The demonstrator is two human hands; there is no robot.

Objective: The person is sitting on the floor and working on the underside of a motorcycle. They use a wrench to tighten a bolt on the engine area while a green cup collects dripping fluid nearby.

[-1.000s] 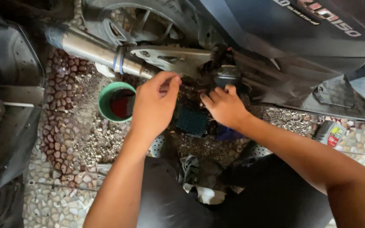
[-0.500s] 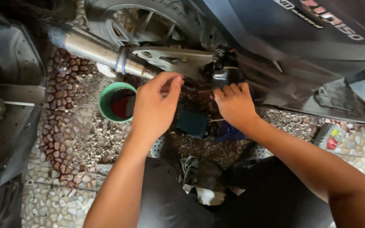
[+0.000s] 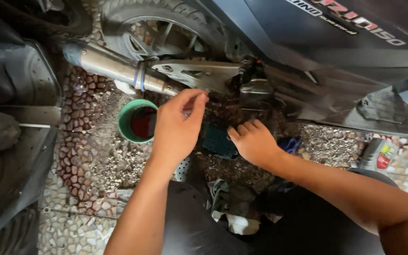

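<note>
My left hand (image 3: 178,126) hovers just below the scooter's silver exhaust pipe (image 3: 119,68) and grey swingarm bracket (image 3: 199,75). Its thumb and fingers are drawn together, and I cannot see whether something small sits between them. Just to its left is a green cup (image 3: 127,119) of dark red oil. My right hand (image 3: 255,142) is low, under the black engine part (image 3: 257,92), with its fingers curled down beside a dark teal pad (image 3: 217,140) on the ground. A blue rag (image 3: 290,144) lies right of that hand.
The rear wheel (image 3: 161,28) and the scooter's dark body (image 3: 336,52) fill the top. Another vehicle's black panel (image 3: 15,141) stands at the left. A grey oil bottle (image 3: 378,156) lies at the right on the pebble floor (image 3: 86,156). Crumpled cloths (image 3: 232,208) lie by my knees.
My right hand has dropped from the engine part to the ground beside the teal pad. My left hand has stayed near the bracket, with its fingers drawn closer together.
</note>
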